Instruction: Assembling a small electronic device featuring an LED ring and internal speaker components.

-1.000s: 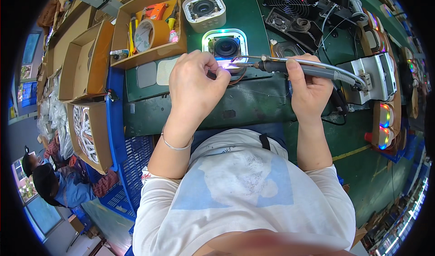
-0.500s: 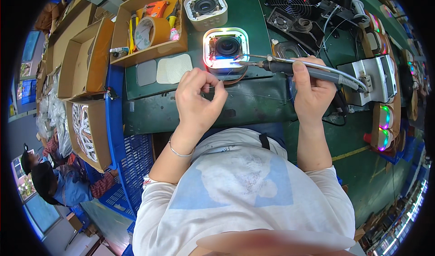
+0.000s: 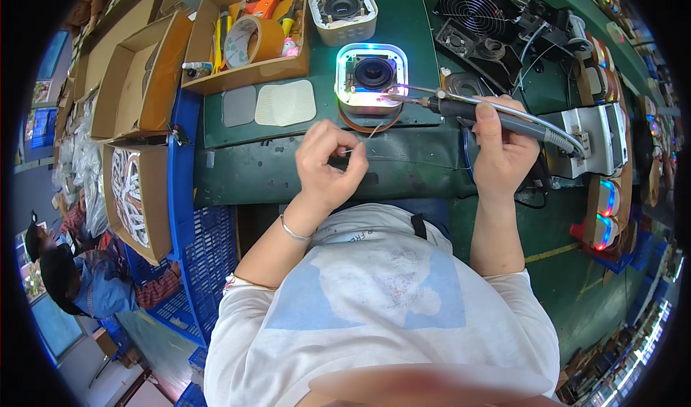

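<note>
My right hand (image 3: 505, 151) is closed around the dark handle of a soldering iron (image 3: 468, 110), thumb along the top, with a shiny bent metal tube (image 3: 533, 123) running above it. The iron's tip is at the near rim of the lit speaker (image 3: 372, 76), on the tabletop (image 3: 423, 36) ahead of me; I can't tell whether it touches. My left hand (image 3: 327, 161) is nearer me, thumb and forefinger curled almost together by a thin pale strand (image 3: 373, 130); I can't tell whether they grip it.

If my right wrist drifted, I judge the hot tip could scorch the pale rim or the round dark cone. The brown strap (image 3: 366, 130) loops just below, so a dropped tip might mark it. Tugging the strand could disturb a joint, and glare from the lights could hide a poor one.

The lit speaker is a rounded square, as is the unlit speaker (image 3: 342, 10) beyond it. To the left lie a cream panel (image 3: 286, 103) with a fine woven-looking texture and a smoother grey panel (image 3: 239, 106), both flat with rounded corners.
</note>
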A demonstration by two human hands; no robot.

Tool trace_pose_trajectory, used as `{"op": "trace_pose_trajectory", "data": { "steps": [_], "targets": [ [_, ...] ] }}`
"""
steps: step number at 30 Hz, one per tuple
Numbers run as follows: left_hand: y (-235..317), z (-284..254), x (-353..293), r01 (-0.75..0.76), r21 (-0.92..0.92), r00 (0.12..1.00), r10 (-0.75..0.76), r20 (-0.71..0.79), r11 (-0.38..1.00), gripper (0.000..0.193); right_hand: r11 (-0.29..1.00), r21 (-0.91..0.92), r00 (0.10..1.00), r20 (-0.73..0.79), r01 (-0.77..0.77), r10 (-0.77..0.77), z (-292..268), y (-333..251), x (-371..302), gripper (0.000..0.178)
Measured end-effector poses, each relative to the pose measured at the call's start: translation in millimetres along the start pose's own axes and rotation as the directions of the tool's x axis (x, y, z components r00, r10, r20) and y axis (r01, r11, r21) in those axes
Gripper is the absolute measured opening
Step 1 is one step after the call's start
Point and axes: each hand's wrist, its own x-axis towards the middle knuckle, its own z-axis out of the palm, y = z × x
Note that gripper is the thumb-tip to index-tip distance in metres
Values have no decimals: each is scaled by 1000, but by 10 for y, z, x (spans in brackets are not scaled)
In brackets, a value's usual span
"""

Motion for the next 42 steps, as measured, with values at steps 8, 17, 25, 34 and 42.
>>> {"op": "trace_pose_trajectory", "data": {
  "steps": [8, 17, 25, 34, 42],
  "targets": [
    [-142, 62, -117, 96, -58, 995, -97, -15, 994, 14, 1000, -10, 999, 31, -16, 16, -4, 9, 38, 13],
    [-168, 58, -100, 104, -79, 994, -106, -33, 991, 15, 1000, -21, 999, 36, 7, -6, -41, 65, 25, 13],
    [-178, 53, -95, 80, -66, 996, -83, -45, 995, 15, 996, -17, 991, 97, 90, -88, -158, 136, 20, 16],
    [-166, 57, -96, 96, -66, 994, -99, -40, 993, 15, 995, -32, 981, 172, 95, -88, -197, 142, 39, 17],
    [-112, 24, -72, 34, -37, 998, -35, -42, 999, 14, 984, -37, 963, 216, 174, -162, -298, 185, 51, 19]
  ]
}}
